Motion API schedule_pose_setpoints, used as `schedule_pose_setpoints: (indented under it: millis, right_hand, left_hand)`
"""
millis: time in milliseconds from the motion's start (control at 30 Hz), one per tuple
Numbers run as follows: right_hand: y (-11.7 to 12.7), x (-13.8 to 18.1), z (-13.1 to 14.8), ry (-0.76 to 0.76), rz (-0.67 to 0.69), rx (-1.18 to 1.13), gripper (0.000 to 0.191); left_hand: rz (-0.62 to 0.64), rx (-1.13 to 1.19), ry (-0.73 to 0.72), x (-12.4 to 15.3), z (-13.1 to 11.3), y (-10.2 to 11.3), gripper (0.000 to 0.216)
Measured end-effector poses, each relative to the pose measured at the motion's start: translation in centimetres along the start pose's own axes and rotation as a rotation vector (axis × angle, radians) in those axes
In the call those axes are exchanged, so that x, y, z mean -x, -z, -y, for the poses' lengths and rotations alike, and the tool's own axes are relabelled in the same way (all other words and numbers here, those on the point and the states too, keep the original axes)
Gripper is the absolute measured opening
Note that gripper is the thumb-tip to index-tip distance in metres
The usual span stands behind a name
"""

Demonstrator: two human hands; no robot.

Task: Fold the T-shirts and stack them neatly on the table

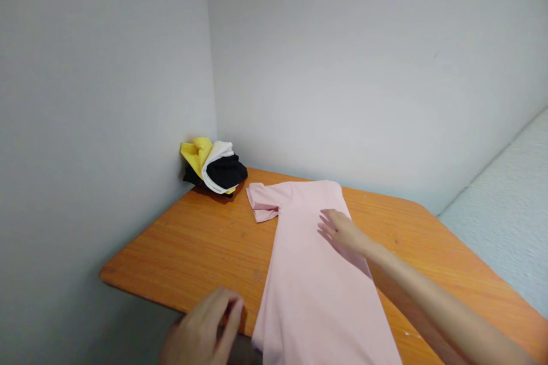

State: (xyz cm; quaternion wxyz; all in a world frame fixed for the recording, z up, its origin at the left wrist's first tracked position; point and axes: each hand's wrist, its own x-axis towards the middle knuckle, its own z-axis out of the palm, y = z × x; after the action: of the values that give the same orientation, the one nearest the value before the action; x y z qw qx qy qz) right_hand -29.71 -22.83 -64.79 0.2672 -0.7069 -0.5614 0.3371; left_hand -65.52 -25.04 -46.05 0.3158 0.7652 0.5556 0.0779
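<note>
A pale pink T-shirt (308, 274) lies lengthwise on the orange wooden table (201, 245), one short sleeve sticking out at its far left. My right hand (342, 231) rests flat on the shirt's upper right part, fingers stretched out and spread. My left hand (205, 328) is at the table's near edge, just left of the shirt's hem. Its fingers are curled with thumb and fingertips together, and I cannot make out anything in them.
A heap of folded or crumpled clothes (214, 166) in yellow, white and black sits in the far left corner against the grey walls. The table's near left edge drops off beside my left hand. A pale textured surface (509, 211) lies to the right.
</note>
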Motion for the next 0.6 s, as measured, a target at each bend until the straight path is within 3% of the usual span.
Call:
schedule_pose_setpoints:
  millis: [133, 200, 267, 367, 467, 600]
  right_hand:
    - [-2.8, 7.3, -0.7, 0.136, 0.033, 0.208, 0.069]
    - [-3.0, 9.1, -0.4, 0.136, 0.039, 0.240, 0.069]
    - [-2.2, 9.8, -0.4, 0.140, 0.042, 0.246, 0.068]
    - [0.0, 8.7, -1.7, 0.168, 0.038, 0.244, 0.063]
    - [1.6, 5.4, -3.9, 0.112, -0.053, 0.269, 0.056]
    - [1.0, -0.4, -6.9, -0.072, -0.083, 0.333, 0.069]
  left_hand:
    - [0.000, -0.446, -0.352, -11.7, -2.9, -0.2, 0.030]
    - [0.088, -0.636, -0.438, -16.6, -4.0, -1.7, 0.037]
    - [0.182, -0.758, -0.445, -19.7, -4.6, -3.3, 0.036]
    - [0.271, -0.802, -0.444, -21.8, -4.7, -4.7, 0.048]
    - [0.323, -0.784, -0.463, -22.6, -4.5, -5.8, 0.051]
    - [0.413, -0.754, -0.425, -23.8, -3.7, -8.3, 0.056]
